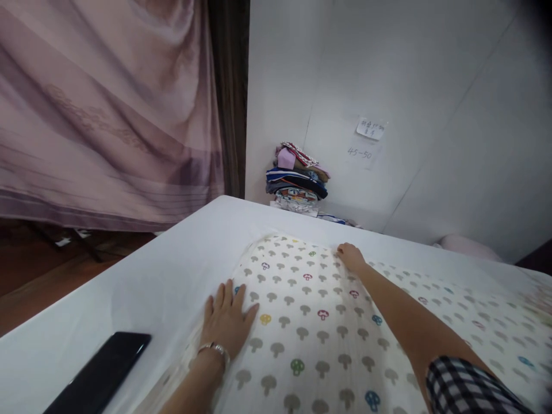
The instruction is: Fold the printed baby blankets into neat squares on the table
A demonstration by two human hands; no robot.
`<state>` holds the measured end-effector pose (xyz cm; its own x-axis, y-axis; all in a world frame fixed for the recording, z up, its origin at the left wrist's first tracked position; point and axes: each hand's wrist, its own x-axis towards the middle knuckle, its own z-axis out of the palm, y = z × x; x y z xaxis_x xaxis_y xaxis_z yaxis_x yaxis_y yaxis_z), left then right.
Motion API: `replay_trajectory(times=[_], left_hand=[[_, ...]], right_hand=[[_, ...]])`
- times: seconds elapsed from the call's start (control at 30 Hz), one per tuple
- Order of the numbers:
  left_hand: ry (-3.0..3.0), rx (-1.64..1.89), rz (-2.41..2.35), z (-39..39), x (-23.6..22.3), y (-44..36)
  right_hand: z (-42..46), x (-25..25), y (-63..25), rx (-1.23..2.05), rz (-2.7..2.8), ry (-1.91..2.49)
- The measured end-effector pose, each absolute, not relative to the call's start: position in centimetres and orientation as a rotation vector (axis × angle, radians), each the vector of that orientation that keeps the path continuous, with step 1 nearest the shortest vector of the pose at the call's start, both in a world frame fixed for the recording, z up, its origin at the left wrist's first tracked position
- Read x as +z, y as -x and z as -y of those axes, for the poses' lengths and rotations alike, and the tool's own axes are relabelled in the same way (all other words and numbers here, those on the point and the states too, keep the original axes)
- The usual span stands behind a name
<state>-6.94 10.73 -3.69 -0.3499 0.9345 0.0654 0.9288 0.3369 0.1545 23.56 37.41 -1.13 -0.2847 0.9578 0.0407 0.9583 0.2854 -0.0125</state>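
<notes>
A cream cloth printed with small mushrooms (319,328) lies spread on a white table (181,253). My left hand (227,319) lies flat on the cloth's left edge, fingers stretched out and apart, a bracelet on the wrist. My right hand (351,257) reaches far forward to the cloth's far edge; its fingers curl down onto the fabric there, and I cannot make out whether they pinch it. A checked sleeve covers my right upper arm.
A black phone (101,371) lies on the table near the front left. A stack of folded clothes (296,178) sits at the back against the white wall. A mauve curtain (107,109) hangs at the left. A paper note (370,129) is stuck to the wall.
</notes>
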Motion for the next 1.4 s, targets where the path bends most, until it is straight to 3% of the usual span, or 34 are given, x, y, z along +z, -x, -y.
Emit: replay_trajectory(times=[0.47, 0.9, 1.4], left_hand=[[-1.772, 0.211, -2.546, -10.7, -3.1, 6.8], [-1.763, 0.21, -2.532, -11.0, -3.2, 7.0], [-1.772, 0.196, -2.555, -11.1, -3.5, 7.2]], right_hand=[[-38.6, -1.9, -23.7, 0.017, 2.413, 1.854], [-37.1, -1.4, -35.0, 0.038, 2.388, 1.999], [-37.9, -0.6, -34.2, 0.114, 2.398, 2.015]])
